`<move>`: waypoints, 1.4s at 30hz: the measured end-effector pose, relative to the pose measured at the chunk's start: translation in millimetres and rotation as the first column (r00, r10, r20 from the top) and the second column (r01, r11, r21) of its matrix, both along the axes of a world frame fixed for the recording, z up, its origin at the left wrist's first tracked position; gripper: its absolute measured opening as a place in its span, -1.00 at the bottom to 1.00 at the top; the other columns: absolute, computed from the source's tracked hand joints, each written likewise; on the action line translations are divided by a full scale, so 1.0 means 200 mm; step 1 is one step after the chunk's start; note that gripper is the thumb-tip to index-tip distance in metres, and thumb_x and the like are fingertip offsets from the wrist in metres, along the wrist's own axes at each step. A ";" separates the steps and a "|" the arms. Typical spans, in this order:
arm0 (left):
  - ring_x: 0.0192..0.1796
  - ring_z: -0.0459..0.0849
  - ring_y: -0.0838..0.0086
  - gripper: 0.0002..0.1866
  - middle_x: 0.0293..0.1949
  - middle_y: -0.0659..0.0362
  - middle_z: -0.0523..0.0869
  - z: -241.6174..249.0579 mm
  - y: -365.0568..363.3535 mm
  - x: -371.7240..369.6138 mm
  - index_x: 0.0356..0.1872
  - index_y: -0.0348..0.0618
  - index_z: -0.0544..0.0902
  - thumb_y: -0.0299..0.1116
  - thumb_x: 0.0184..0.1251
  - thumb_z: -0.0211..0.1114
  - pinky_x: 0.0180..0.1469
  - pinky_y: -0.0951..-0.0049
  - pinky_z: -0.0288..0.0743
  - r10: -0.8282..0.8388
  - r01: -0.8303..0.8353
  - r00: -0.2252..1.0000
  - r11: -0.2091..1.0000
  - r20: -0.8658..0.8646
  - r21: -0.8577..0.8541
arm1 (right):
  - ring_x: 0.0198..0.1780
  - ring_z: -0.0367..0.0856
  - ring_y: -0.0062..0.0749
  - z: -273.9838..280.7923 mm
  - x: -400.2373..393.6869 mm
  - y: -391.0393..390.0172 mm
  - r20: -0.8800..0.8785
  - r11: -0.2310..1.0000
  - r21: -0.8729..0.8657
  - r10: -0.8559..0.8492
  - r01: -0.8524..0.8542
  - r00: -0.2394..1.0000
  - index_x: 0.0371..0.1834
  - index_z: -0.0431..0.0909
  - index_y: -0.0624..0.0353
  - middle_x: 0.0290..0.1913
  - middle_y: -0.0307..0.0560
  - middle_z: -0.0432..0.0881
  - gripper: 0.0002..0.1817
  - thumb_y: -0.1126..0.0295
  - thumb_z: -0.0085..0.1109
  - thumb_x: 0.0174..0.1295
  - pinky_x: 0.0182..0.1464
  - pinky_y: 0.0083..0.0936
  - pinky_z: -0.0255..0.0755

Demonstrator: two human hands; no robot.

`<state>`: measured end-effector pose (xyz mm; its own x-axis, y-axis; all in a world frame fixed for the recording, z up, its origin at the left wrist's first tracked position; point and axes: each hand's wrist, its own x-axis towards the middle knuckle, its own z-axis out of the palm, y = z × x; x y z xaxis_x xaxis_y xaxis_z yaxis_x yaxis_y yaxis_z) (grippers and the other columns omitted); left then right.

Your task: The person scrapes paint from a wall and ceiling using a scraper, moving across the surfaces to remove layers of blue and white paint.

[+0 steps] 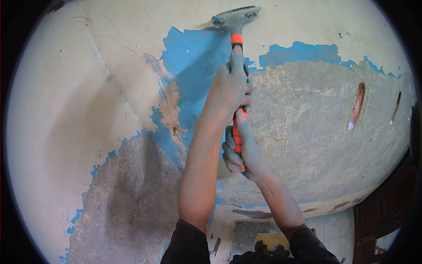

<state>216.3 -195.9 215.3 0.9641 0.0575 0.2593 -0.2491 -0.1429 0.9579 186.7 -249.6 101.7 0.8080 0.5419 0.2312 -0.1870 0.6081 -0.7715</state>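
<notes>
Both of my hands grip a long-handled wall scraper (238, 38) with an orange and black handle. My left hand (233, 79) is closed round the upper handle, its thumb laid along the shaft just below the metal head. Lower down, my right hand (246, 147) wraps the end of the handle. The scraper's wide blade points up and lies at the cream paint (299, 22) of the wall. Beneath the head is a patch of exposed blue paint (189, 53). Pale dust coats both hands and forearms.
Bare grey plaster (303, 119) covers the right and lower left of the wall, edged by ragged blue paint. Two reddish gouges (358, 103) mark the right side. A dark wooden door or cabinet (373, 215) stands lower right. A yellowish object (272, 240) is below me.
</notes>
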 end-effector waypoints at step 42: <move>-0.72 0.17 0.71 -0.42 -0.70 0.39 0.20 -1.13 0.24 -0.08 -0.49 0.00 0.31 0.34 0.37 -0.06 -0.68 0.64 0.06 -0.060 -0.057 0.978 0.842 -0.199 -0.536 | -0.72 0.23 -0.59 -1.08 -0.08 0.01 -0.089 0.926 -0.377 -0.047 0.010 0.995 -0.51 0.31 0.10 -0.70 -0.26 0.29 -0.46 -0.11 -0.22 0.47 -0.63 -0.58 0.13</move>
<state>199.6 -147.1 -11.6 0.9916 0.1293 -0.0095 -0.0444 0.4079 0.9119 170.7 -247.2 -114.2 0.8323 0.5507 -0.0628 -0.2571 0.2832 -0.9240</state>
